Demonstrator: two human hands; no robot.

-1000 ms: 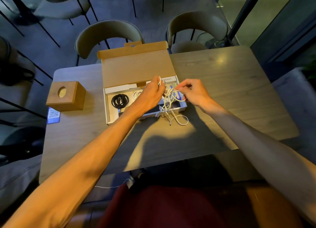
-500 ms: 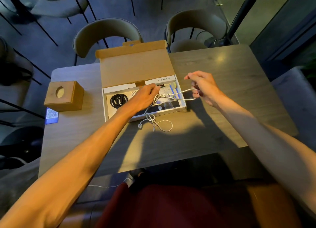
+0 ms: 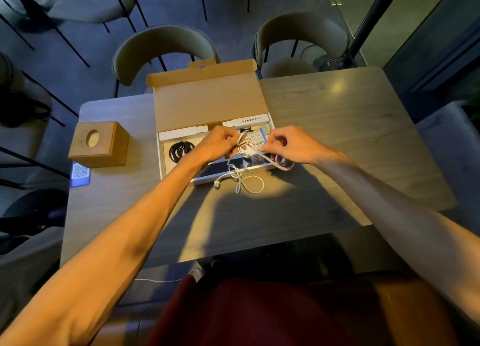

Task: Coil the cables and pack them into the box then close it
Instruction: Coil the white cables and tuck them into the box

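An open cardboard box (image 3: 207, 104) lies at the far middle of the table, its lid standing back. A coiled black cable (image 3: 180, 150) sits in its left part. Over the box's right part, my left hand (image 3: 218, 144) grips loops of a white cable (image 3: 242, 179). My right hand (image 3: 291, 144) pinches the same cable just to the right, and a loop hangs below its fingers. The cable's loose end and plug trail over the box's near edge onto the table.
A wooden block with a round hole (image 3: 100, 144) stands left of the box, with a blue QR card (image 3: 80, 173) in front of it. Two chairs (image 3: 166, 49) stand beyond the table's far edge. The table (image 3: 337, 138) stretches bare to the right.
My right hand, which had drawn the cable out to the right, has come back in close to my left hand, adding a loop. The loose end lies shorter on the table.
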